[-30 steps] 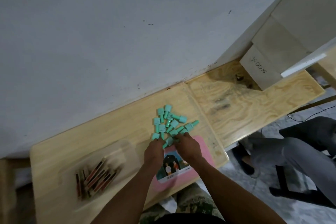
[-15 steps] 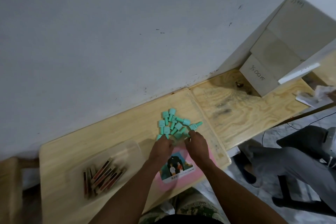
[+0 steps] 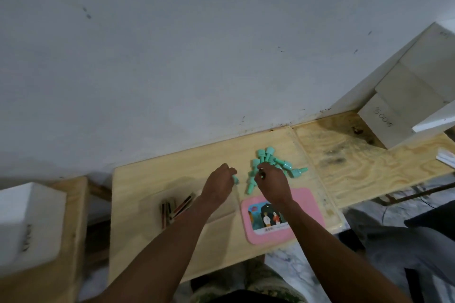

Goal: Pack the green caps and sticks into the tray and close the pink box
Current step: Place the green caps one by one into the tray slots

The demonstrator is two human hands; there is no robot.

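All I see from my feed: a pale wooden desk (image 3: 138, 233) butted against a rougher plywood desk (image 3: 357, 167), a scuffed grey wall (image 3: 197, 56) behind, stacked white foam blocks (image 3: 406, 96) far right, and one more white foam block (image 3: 29, 219) on the left.

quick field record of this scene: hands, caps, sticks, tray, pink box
left hand: pinches one green cap, left of the cap pile
right hand: fingers curled at the pile's near side; grip unclear
cap pile: loose on the table, beyond the pink box
sticks: lying in the clear tray
pink box: flat, picture side up, right of the tray
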